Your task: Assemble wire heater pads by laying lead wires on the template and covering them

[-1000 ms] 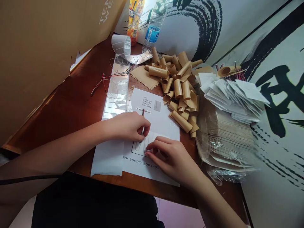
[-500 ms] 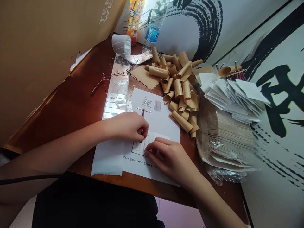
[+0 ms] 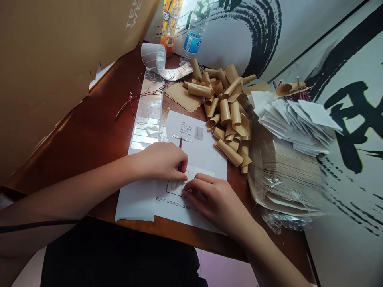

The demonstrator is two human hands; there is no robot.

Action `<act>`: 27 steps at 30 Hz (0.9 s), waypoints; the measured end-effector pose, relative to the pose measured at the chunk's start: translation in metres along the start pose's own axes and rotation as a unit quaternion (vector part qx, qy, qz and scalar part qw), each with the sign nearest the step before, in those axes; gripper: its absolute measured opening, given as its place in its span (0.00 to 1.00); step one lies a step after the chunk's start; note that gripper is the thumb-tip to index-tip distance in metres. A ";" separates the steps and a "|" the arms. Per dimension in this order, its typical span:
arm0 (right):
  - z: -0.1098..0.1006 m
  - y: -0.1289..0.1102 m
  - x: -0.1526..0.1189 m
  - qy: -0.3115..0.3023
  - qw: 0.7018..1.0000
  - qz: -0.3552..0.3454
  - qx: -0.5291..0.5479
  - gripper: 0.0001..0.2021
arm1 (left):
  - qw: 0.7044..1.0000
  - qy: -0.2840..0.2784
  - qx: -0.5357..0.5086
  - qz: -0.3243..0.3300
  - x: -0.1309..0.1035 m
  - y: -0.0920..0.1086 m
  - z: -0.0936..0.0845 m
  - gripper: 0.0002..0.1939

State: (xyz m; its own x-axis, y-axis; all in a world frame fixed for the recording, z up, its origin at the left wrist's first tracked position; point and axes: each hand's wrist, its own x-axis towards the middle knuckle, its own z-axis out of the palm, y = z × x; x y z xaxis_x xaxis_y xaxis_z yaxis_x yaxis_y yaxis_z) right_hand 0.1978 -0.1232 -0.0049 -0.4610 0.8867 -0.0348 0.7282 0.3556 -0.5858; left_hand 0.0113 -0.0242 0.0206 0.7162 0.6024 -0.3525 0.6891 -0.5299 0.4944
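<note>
A printed white sheet (image 3: 206,155) lies on the table, with a drawn rectangle near its lower part. My left hand (image 3: 166,161) is closed on a thin dark and red cable (image 3: 180,142), which runs up to a clear strip on the sheet. Just to the right, my right hand (image 3: 211,195) rests over the rectangle with its fingertips pinched together; what they hold, if anything, is too small to tell. A strip of silvery labels (image 3: 146,119) lies left of the sheet, its lower white backing (image 3: 136,203) under my left wrist.
Rolled brown papers (image 3: 230,113) are heaped behind the sheet. At the right stands a stack of brown sheets (image 3: 287,171) in plastic, topped by white slips (image 3: 293,119). Loose wires (image 3: 131,97) lie at the left. Two bottles (image 3: 191,42) stand at the back.
The fingers of my left hand have shifted slightly down over the drawn rectangle. My right hand has hardly moved.
</note>
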 end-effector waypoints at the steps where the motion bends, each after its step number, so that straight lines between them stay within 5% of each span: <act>1: 0.000 0.000 0.000 -0.005 1.000 0.000 0.002 0.06 | 1.000 -0.003 0.001 -0.003 0.000 0.000 0.000 0.10; 27: -0.010 -0.004 -0.003 -0.064 0.997 -0.026 -0.017 0.10 | 0.999 -0.004 0.033 0.004 0.000 0.002 0.004 0.17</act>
State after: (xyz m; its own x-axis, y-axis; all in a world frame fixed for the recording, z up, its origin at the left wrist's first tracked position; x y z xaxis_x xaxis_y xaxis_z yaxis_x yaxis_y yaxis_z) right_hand 0.2009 -0.1240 0.0061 -0.5582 0.8225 -0.1093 0.7175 0.4123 -0.5614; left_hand 0.0136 -0.0278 0.0182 0.7221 0.5940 -0.3546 0.6891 -0.5727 0.4440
